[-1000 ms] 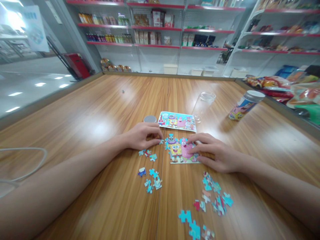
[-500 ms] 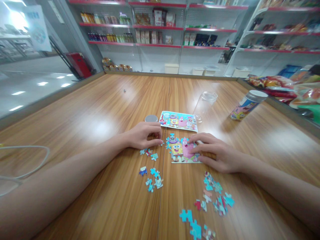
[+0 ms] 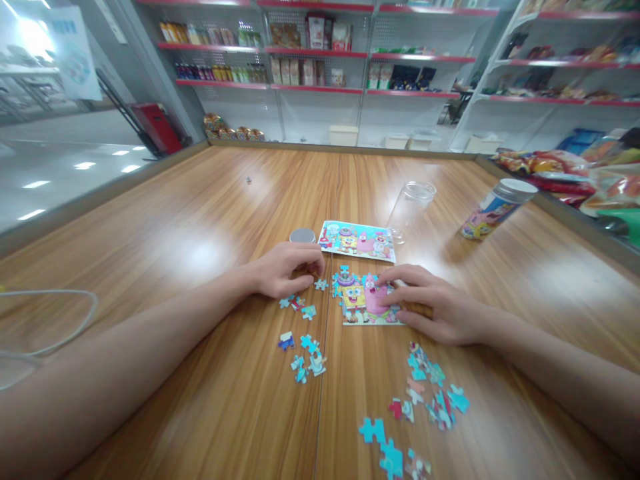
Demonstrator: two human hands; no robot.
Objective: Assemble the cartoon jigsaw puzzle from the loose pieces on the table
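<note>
My left hand (image 3: 290, 270) rests on the wooden table with its fingers curled and the thumb apart from them, holding nothing that I can see. Just right of its thumb lies a small light-blue puzzle piece (image 3: 321, 285). My right hand (image 3: 440, 303) lies with spread fingers over the right side of a partly joined jigsaw puzzle (image 3: 354, 298) showing a yellow and a pink cartoon figure. Its fingers cover part of the puzzle. Behind the puzzle lies a printed picture card (image 3: 357, 241) with matching figures. Loose pieces (image 3: 316, 363) lie below my left hand.
More loose pieces (image 3: 391, 459) are scattered at the front right. A grey lid (image 3: 303, 236) sits behind my left hand. A clear jar (image 3: 411, 210) and a printed canister (image 3: 497, 210) stand farther back. Packaged goods (image 3: 545, 167) lie beyond the right edge. A white cable (image 3: 60, 291) is at left.
My left thumb has drawn back a little to the left, away from the small puzzle piece, which now shows fully. My right hand stays on the puzzle.
</note>
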